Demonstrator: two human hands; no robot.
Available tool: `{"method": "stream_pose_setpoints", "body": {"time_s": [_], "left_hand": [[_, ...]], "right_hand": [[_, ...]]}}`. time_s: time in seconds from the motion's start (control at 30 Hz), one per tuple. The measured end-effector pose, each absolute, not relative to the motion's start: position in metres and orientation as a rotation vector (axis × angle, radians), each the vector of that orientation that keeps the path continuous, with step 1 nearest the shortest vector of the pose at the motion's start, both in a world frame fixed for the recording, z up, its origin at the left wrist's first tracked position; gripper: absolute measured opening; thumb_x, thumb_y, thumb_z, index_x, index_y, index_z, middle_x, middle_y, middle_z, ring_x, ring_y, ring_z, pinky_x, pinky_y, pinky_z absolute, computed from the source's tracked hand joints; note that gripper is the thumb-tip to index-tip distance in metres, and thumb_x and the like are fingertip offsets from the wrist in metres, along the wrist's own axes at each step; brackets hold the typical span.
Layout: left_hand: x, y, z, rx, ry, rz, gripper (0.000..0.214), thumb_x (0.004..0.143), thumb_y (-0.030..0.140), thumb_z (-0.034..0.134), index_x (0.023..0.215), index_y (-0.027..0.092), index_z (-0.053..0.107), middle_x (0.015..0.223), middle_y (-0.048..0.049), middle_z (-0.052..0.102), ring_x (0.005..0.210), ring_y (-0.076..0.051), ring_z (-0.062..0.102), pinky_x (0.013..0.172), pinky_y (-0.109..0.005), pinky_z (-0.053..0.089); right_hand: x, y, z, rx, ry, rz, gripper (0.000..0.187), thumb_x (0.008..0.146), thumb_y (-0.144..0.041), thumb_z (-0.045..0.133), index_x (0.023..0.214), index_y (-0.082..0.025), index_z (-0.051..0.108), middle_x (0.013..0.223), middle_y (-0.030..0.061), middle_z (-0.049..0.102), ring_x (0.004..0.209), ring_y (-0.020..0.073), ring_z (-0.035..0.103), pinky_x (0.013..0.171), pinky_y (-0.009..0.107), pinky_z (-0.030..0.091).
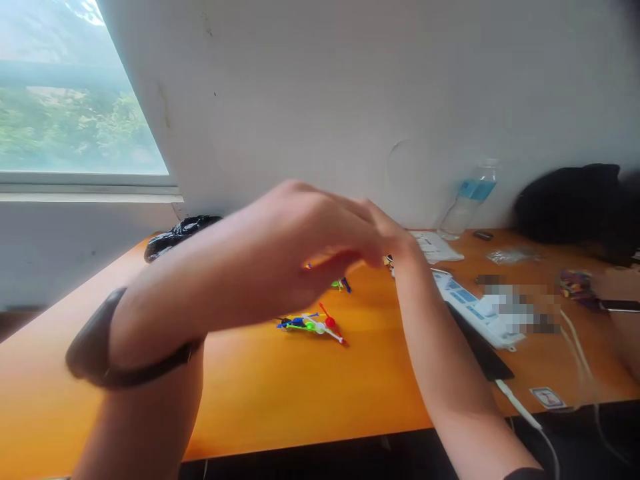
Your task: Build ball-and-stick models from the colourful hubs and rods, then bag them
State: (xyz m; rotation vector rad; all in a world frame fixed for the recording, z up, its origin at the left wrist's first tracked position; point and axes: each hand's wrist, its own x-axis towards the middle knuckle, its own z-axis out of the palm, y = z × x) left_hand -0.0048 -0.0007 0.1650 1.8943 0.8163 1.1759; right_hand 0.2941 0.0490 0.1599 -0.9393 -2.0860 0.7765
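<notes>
My left hand [320, 233] is raised above the table, with a dark band around its wrist. Its fingers reach over to my right hand [385, 227], and the two appear to touch. Motion blur smears the left fingers, which curve above the thumb. Most of the right fingers are hidden behind the left hand. Below them, a small cluster of plastic pieces [313, 325] in blue, green, white and red lies on the orange-brown table [300, 393]. More small coloured pieces [343, 285] lie behind it, partly covered by my left hand.
A white power strip [473, 307] and a black flat object [493, 360] lie right of my right forearm, with white cables [520, 403]. A clear bottle [465, 200] stands by the wall. Black bags [570, 207] sit at the back right, shiny black plastic [180, 235] at the left.
</notes>
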Motion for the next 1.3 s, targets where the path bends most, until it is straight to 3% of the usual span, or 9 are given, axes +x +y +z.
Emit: {"method": "stream_pose_setpoints", "body": {"time_s": [0.17, 0.3, 0.43, 0.53, 0.73, 0.87, 1.0, 1.13, 1.3], "left_hand": [[0.003, 0.032, 0.183, 2.264, 0.737, 0.927, 0.044, 0.087, 0.038, 0.079, 0.126, 0.019, 0.073, 0.123, -0.0100, 0.075, 0.117, -0.027, 0.070, 0.099, -0.037, 0.058], [0.009, 0.070, 0.145, 2.090, 0.396, 0.598, 0.067, 0.088, 0.048, 0.078, 0.147, 0.020, 0.061, 0.142, -0.0161, 0.067, 0.132, -0.032, 0.064, 0.111, -0.048, 0.052], [0.024, 0.091, 0.107, 1.917, 0.118, 0.425, 0.088, 0.077, 0.056, 0.086, 0.151, 0.019, 0.056, 0.147, -0.0187, 0.063, 0.139, -0.039, 0.058, 0.113, -0.054, 0.050], [0.035, 0.093, 0.092, 1.838, 0.075, 0.313, 0.093, 0.078, 0.064, 0.082, 0.153, 0.019, 0.052, 0.147, -0.0201, 0.064, 0.140, -0.041, 0.057, 0.112, -0.055, 0.049], [0.049, 0.086, 0.076, 1.654, 0.026, 0.275, 0.104, 0.072, 0.095, 0.060, 0.142, 0.019, 0.063, 0.147, -0.0210, 0.063, 0.141, -0.046, 0.054, 0.113, -0.058, 0.044], [0.055, 0.086, 0.073, 1.626, 0.008, 0.259, 0.101, 0.074, 0.086, 0.069, 0.152, 0.025, 0.053, 0.142, -0.0199, 0.064, 0.131, -0.043, 0.062, 0.109, -0.059, 0.047], [0.046, 0.094, 0.077, 1.733, 0.104, 0.347, 0.078, 0.085, 0.070, 0.070, 0.148, 0.024, 0.058, 0.137, -0.0177, 0.064, 0.118, -0.035, 0.067, 0.105, -0.053, 0.050], [0.029, 0.099, 0.087, 1.848, 0.267, 0.425, 0.072, 0.090, 0.051, 0.074, 0.156, 0.031, 0.051, 0.137, -0.0114, 0.066, 0.124, -0.031, 0.064, 0.108, -0.048, 0.049], [0.021, 0.088, 0.106, 2.006, 0.386, 0.452, 0.073, 0.088, 0.042, 0.079, 0.155, 0.028, 0.052, 0.147, -0.0121, 0.063, 0.139, -0.036, 0.055, 0.113, -0.051, 0.046]], "right_hand": [[0.283, 0.034, 0.169, -0.715, -2.237, 0.897, 0.036, 0.083, -0.032, 0.084, 0.117, -0.022, 0.075, 0.088, 0.0019, 0.069, 0.081, 0.0170, 0.062, 0.076, 0.032, 0.051], [0.268, 0.023, 0.173, -0.583, -2.315, 0.842, 0.027, 0.086, -0.033, 0.083, 0.109, -0.020, 0.077, 0.089, 0.0033, 0.071, 0.082, 0.0165, 0.062, 0.075, 0.032, 0.050], [0.253, 0.019, 0.171, -0.581, -2.317, 0.788, 0.016, 0.088, -0.030, 0.081, 0.096, -0.018, 0.076, 0.089, 0.0037, 0.073, 0.079, 0.0154, 0.061, 0.072, 0.030, 0.050], [0.249, 0.022, 0.168, -0.589, -2.297, 0.782, 0.014, 0.087, -0.030, 0.080, 0.091, -0.018, 0.074, 0.086, 0.0031, 0.072, 0.076, 0.0144, 0.060, 0.070, 0.030, 0.050], [0.250, 0.026, 0.164, -0.626, -2.163, 0.708, 0.022, 0.083, -0.032, 0.085, 0.083, -0.018, 0.068, 0.080, 0.0011, 0.068, 0.072, 0.0134, 0.057, 0.065, 0.029, 0.046], [0.253, 0.026, 0.165, -0.699, -2.124, 0.665, 0.027, 0.082, -0.038, 0.085, 0.083, -0.019, 0.066, 0.078, 0.0002, 0.064, 0.071, 0.0132, 0.055, 0.063, 0.028, 0.045], [0.265, 0.025, 0.170, -0.754, -2.145, 0.594, 0.027, 0.081, -0.039, 0.086, 0.088, -0.019, 0.069, 0.080, 0.0005, 0.066, 0.075, 0.0148, 0.058, 0.068, 0.030, 0.047], [0.283, 0.025, 0.175, -0.859, -2.281, 0.608, 0.021, 0.082, -0.038, 0.083, 0.089, -0.019, 0.075, 0.087, 0.0031, 0.074, 0.083, 0.0186, 0.065, 0.078, 0.033, 0.050], [0.285, 0.030, 0.171, -0.913, -2.378, 0.591, 0.030, 0.078, -0.040, 0.085, 0.104, -0.024, 0.083, 0.105, 0.0041, 0.080, 0.103, 0.0240, 0.069, 0.092, 0.036, 0.051]]}}
